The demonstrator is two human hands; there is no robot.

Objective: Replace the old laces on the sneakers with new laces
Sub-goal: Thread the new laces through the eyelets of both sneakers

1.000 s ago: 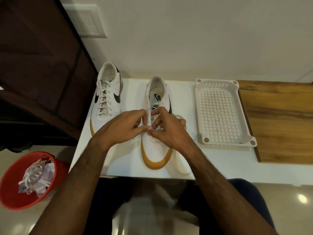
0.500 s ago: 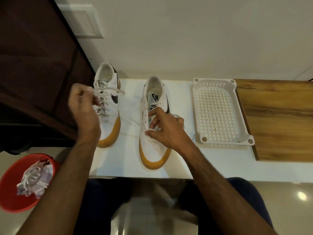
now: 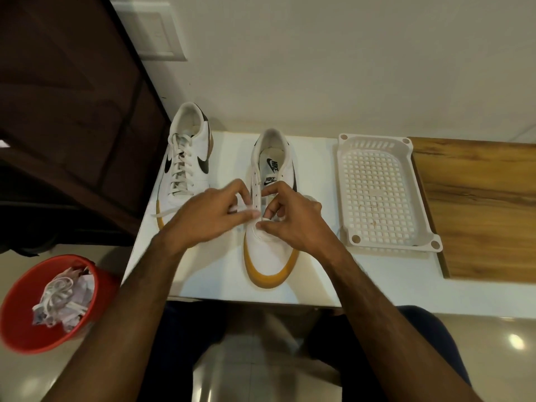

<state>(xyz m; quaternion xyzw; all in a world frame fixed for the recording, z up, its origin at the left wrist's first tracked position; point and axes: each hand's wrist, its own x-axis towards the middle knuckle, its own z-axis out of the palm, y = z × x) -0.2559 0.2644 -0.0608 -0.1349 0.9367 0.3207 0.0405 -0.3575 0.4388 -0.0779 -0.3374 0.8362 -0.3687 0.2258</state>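
Two white sneakers with tan soles stand on the white table (image 3: 319, 274). The left sneaker (image 3: 185, 163) is fully laced. The right sneaker (image 3: 271, 250) has open eyelets, and a white lace (image 3: 245, 209) runs across its lowest eyelets. My left hand (image 3: 208, 219) pinches that lace at the shoe's left side. My right hand (image 3: 293, 216) pinches the lace over the tongue, fingers curled. A loose lace end (image 3: 164, 213) trails left over the table, in front of the left sneaker's toe.
A white perforated plastic basket (image 3: 380, 195) sits right of the sneakers, beside a wooden board (image 3: 478, 204). A red bin (image 3: 49, 303) holding old laces and paper stands on the floor at lower left. A dark wooden cabinet (image 3: 72, 111) rises at left.
My left hand had swung out to the left, pulling the lace taut, and has come back to the right sneaker's eyelets. My right hand stayed on the shoe.
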